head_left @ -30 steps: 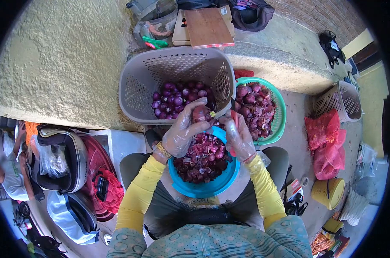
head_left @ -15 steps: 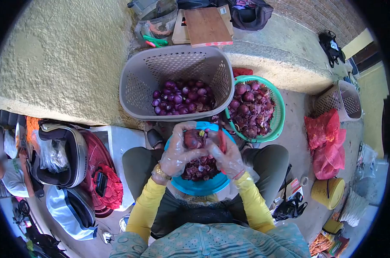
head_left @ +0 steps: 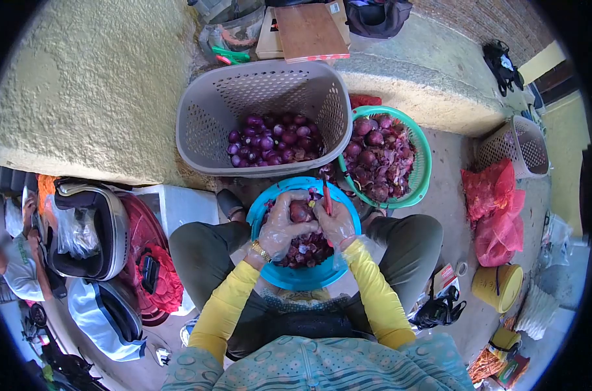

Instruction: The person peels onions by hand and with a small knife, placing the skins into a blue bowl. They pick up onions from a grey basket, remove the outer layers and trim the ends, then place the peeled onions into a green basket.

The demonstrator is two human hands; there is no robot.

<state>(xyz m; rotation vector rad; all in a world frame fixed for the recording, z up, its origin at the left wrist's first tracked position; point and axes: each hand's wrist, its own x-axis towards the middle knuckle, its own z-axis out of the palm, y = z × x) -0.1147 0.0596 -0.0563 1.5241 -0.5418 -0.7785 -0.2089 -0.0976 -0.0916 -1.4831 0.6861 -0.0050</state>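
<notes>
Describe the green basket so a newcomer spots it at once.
Start at the big grey basket, above the picture's centre. Just to its right is a round green basket holding onions and loose skins. Its mint-green colour sets it apart from the grey basket and the blue basin.

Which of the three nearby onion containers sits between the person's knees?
The round blue basin. The green basket is farther out to the right, and the large grey basket stands ahead, slightly left.
</notes>
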